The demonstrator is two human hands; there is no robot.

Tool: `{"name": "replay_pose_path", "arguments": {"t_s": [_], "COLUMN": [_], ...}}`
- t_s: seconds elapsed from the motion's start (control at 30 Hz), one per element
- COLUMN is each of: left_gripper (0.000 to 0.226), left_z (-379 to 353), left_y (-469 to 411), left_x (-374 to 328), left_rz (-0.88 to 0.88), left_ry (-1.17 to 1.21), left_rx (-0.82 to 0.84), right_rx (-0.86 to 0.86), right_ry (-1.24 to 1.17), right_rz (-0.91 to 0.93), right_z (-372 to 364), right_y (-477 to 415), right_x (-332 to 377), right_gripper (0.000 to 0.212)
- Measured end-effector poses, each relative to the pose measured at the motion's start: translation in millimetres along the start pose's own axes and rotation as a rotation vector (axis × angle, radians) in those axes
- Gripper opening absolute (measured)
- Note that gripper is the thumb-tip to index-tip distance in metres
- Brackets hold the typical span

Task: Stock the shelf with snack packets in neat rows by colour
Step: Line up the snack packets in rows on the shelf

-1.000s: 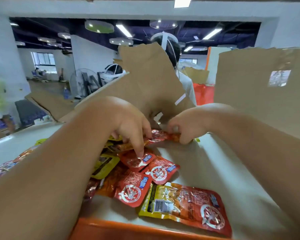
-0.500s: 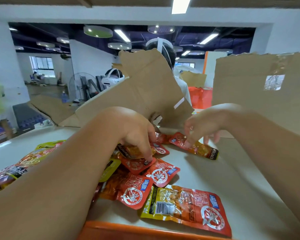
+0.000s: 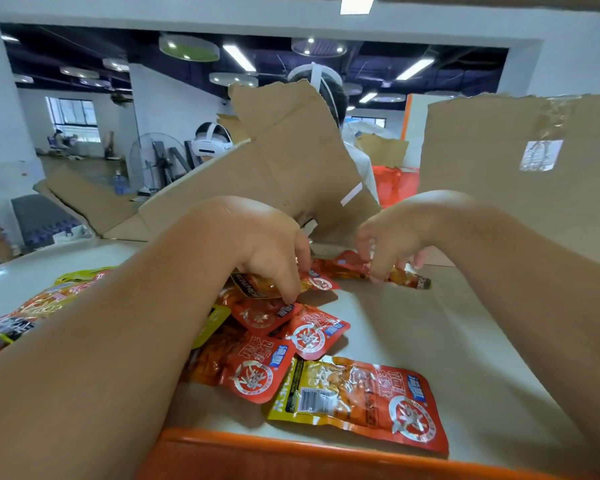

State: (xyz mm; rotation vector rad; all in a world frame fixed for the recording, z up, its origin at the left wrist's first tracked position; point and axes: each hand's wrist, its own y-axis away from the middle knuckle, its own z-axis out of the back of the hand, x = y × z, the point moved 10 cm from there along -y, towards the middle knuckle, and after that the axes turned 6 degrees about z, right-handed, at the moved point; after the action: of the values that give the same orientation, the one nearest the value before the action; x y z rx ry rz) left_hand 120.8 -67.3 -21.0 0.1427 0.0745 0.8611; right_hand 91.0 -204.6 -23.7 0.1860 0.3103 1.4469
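Observation:
Several red and yellow snack packets lie in a loose pile (image 3: 284, 344) on the white shelf board (image 3: 413, 341). My left hand (image 3: 267, 247) reaches down into the pile, its curled fingers holding an orange packet (image 3: 257, 284) at the top of the heap. My right hand (image 3: 392, 237) pinches a red packet (image 3: 357, 268) that lies flat at the back of the board, apart from the pile. A large red and yellow packet (image 3: 364, 396) lies nearest me. More packets (image 3: 32, 306) lie at the left, partly hidden by my left forearm.
An orange rim (image 3: 291, 445) edges the shelf front. Torn cardboard sheets (image 3: 284, 168) and a tall cardboard panel (image 3: 516, 174) stand behind the board. Beyond them are two people wearing white headsets, and a fan stands further back.
My right hand drew a red packet out of the pile and moved it right to the back of the board. My left hand stayed on the heap, sliding slightly nearer.

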Motion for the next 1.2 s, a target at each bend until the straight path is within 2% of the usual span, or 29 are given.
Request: {"name": "replay_pose_path", "arguments": {"t_s": [0.13, 0.23, 0.37, 0.5, 0.63, 0.83, 1.0, 1.1, 1.2], "left_gripper": [0.043, 0.042, 0.04, 0.039, 0.033, 0.042, 0.048, 0.052, 0.053], "left_z": [21, 45, 66, 70, 53, 24, -11, -45, -80], "left_y": [2, 11, 28, 47, 64, 88, 109, 112, 111], "left_x": [-2, -16, -73, -160, -254, -415, -561, -635, -690], "left_rz": [-0.003, -0.031, -0.108, -0.252, -0.347, -0.496, -0.624, -0.668, -0.699], "left_ry": [0.071, 0.113, 0.176, 0.217, 0.249, 0.42, 0.528, 0.578, 0.608], "left_rx": [-0.23, -0.427, -0.563, -0.657, -0.617, -0.545, -0.498, -0.4, -0.362], "right_rx": [-0.219, -0.483, -0.718, -0.904, -1.002, -1.053, -1.047, -1.026, -1.021], "right_ry": [-0.009, -0.223, -0.422, -0.504, -0.576, -0.536, -0.536, -0.499, -0.549], "right_rz": [0.001, 0.066, 0.094, 0.001, -0.068, -0.274, -0.398, -0.497, -0.544], "right_z": [38, 51, 32, 0, -44, -130, -208, -253, -292], "right_y": [36, 85, 163, 235, 300, 428, 531, 581, 614], "right_x": [-13, -32, -79, -152, -211, -307, -383, -425, -453], "right_gripper": [0.031, 0.018, 0.011, 0.013, 0.021, 0.011, 0.012, 0.028, 0.024]}}
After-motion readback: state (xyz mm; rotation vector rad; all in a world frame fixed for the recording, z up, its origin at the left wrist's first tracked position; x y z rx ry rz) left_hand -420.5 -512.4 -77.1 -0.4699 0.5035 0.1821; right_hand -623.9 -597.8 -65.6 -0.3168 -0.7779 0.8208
